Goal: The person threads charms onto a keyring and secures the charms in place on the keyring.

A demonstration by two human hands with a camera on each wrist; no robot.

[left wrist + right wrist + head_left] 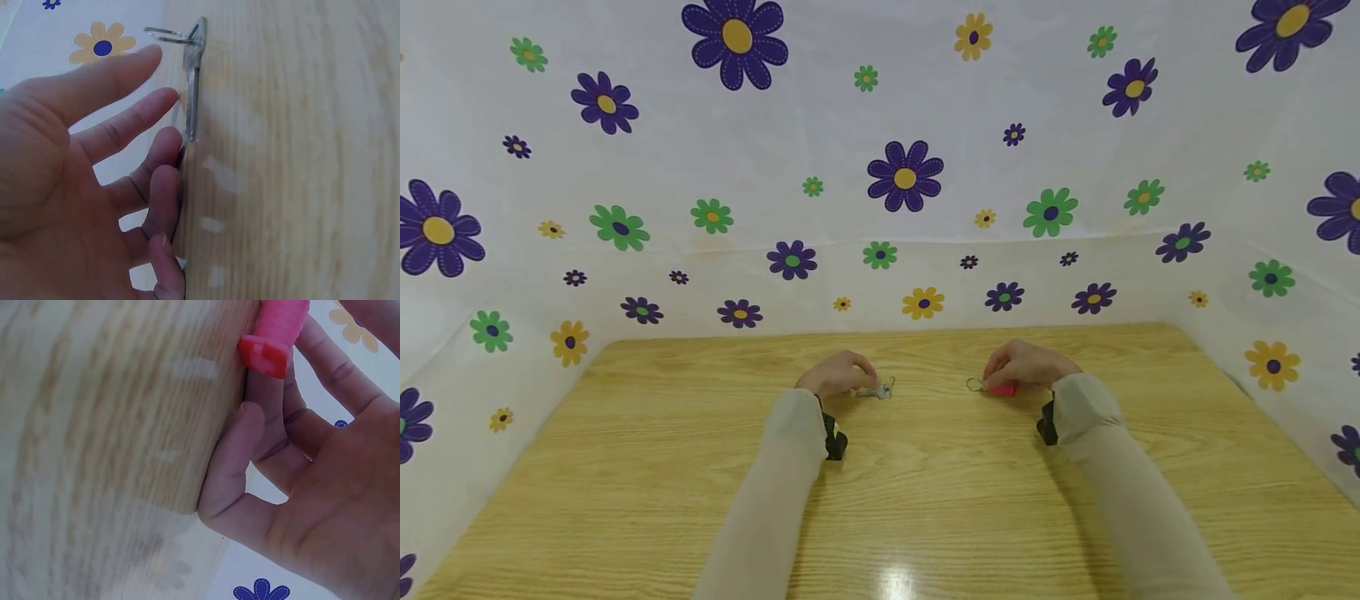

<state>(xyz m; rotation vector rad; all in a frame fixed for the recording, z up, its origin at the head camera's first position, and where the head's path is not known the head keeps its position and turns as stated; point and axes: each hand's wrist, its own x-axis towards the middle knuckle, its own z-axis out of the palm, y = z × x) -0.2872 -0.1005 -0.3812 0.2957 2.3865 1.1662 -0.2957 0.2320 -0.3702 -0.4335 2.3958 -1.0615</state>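
Note:
A silver key [193,94] with a metal ring [167,34] through its head lies on the wooden table. Beside it is my left hand [842,373], fingers loosely bent; in the left wrist view, thumb and index tips stand apart from the key. My right hand [1026,365] holds a pink and red keychain [1002,389] low over the table, with thumb and fingertips near its ring end. A metal split ring [975,385] sticks out to the left of it. The right wrist view cuts off the top of the keychain [275,337] and the thumb tip.
The table [917,483] has a light wood-grain top. A white cloth with purple, green and yellow flowers [905,177] rises behind it and along both sides. Each wrist carries a small black camera [833,437] under a pale sleeve.

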